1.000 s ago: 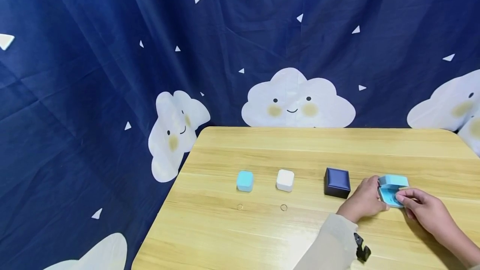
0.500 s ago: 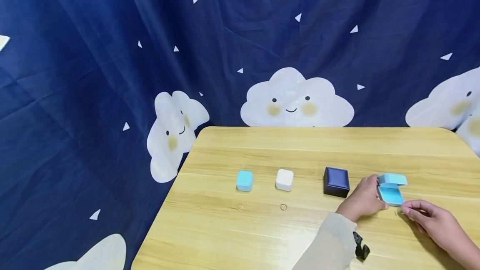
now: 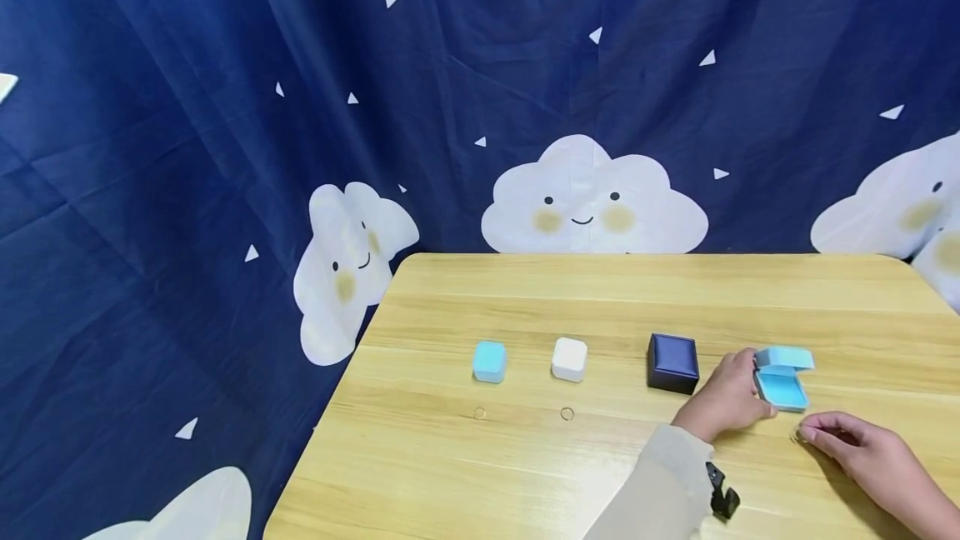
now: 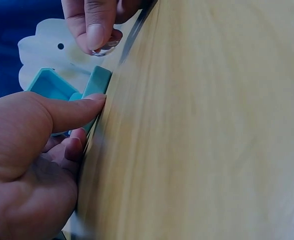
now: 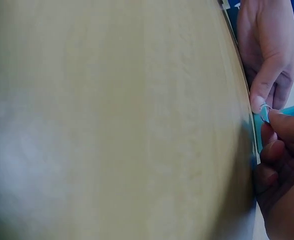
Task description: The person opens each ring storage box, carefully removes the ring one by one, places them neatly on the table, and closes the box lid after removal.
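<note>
At the right of the head view, an open light-blue ring box [image 3: 784, 358] stands on the table with its lid raised. My left hand [image 3: 724, 398] grips its left side; in the left wrist view the thumb lies along the base of the box. Just in front of the box, my right hand [image 3: 862, 455] pinches a ring [image 4: 105, 49] between thumb and fingertips. The ring is apart from the box, and the slot inside the box holds nothing that I can see.
To the left stand a dark blue box [image 3: 673, 363], a white box [image 3: 570, 359] and a small light-blue box [image 3: 490, 362], all with lids down. Two more rings lie on the wooden table [image 3: 480, 473]. A blue curtain [image 3: 450, 107] hangs behind.
The right hand has drawn back from inside the light-blue ring box toward the front, bringing the ring out with it. The left hand keeps its hold on the box.
</note>
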A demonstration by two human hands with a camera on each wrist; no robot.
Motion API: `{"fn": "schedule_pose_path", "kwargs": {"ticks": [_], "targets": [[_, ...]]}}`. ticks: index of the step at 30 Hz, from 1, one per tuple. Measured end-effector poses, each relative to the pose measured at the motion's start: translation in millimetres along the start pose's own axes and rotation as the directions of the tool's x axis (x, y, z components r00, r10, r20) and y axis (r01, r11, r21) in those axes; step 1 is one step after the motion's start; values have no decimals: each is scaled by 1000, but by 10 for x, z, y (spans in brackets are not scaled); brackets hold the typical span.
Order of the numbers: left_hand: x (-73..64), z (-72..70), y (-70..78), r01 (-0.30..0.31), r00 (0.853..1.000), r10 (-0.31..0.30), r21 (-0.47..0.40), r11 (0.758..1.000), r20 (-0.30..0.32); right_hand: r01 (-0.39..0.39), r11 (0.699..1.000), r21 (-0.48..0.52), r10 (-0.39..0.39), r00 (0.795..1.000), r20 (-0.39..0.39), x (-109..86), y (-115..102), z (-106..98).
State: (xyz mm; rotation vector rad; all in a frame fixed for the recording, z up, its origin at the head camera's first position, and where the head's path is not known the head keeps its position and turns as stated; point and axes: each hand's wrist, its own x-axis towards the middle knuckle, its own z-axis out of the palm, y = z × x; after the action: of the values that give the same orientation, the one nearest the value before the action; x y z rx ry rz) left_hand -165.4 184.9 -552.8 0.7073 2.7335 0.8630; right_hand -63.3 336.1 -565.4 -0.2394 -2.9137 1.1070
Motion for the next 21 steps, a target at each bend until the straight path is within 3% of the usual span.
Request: {"fn": "schedule_pose_path", "kwargs": {"ticks": [14,21], "targets": [[-16,-21,-1,-3,1000,3,-9,1000,0,150,982,-112,-163,979,-119,14,-12,97],[-8,-1,-6,-11,1000,11,0,1000,-3,148,981,-127,-164,978,-125,4,-11,96]]}}
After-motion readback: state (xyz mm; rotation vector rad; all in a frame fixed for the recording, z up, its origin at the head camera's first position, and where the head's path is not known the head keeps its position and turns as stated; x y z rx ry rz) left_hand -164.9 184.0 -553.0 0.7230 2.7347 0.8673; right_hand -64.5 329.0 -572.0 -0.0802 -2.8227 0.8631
